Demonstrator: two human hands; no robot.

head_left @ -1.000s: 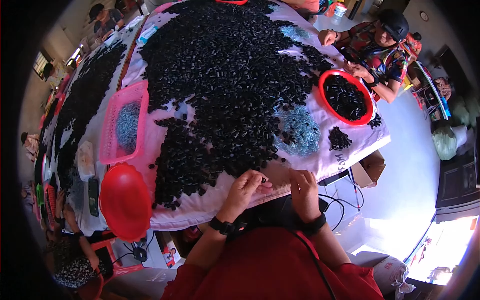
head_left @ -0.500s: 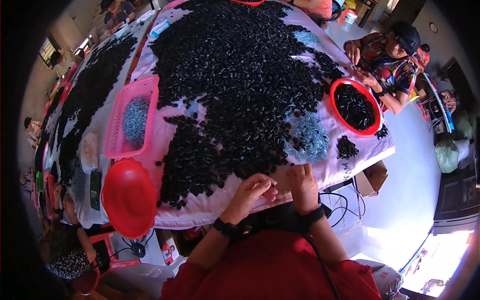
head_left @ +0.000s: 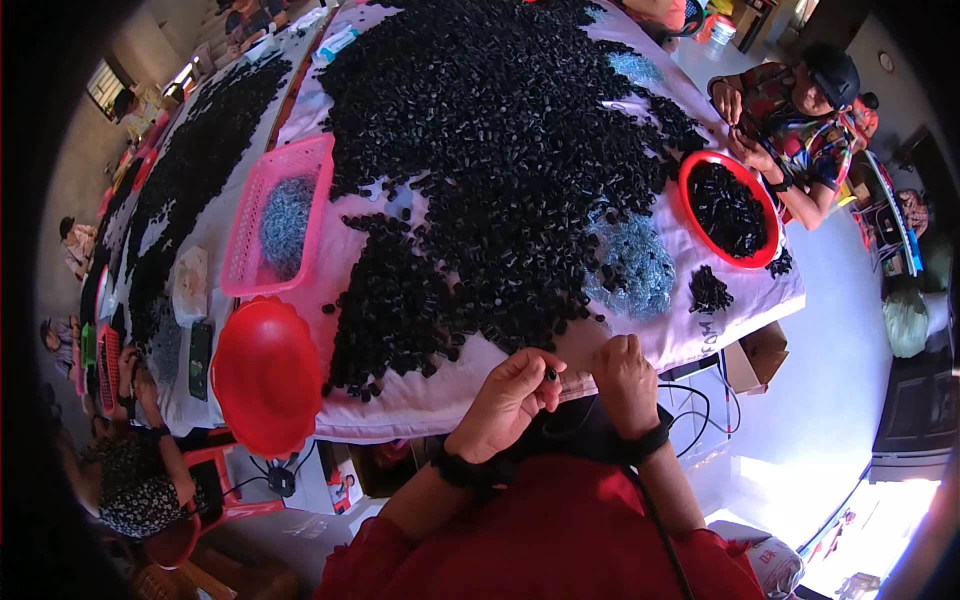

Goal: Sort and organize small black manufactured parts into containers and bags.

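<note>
At the near edge of the table, my left hand (head_left: 498, 408) pinches a small black cylindrical piece (head_left: 551, 375) between thumb and fingertips. Just to its right, my right hand (head_left: 628, 385) is closed with its fingers bent down; whatever it may hold is hidden. The two hands are a small gap apart. Beyond them spreads a large heap of small black pieces (head_left: 490, 190). A tangle of thin, shiny bluish-silver pieces (head_left: 635, 268) lies past my right hand, with a few black pieces mixed in.
A scalloped red bowl (head_left: 262, 375) stands at the left, near a pink basket (head_left: 243, 215) holding more shiny pieces. At the right are a red basin (head_left: 686, 203) of black pieces and a small black pile (head_left: 709, 290). A co-worker (head_left: 810, 130) sits beyond the basin.
The view has shifted slightly, so the table appears moved right. My left hand has turned a little, showing the black piece more plainly. My right hand stays closed, slightly farther off.
</note>
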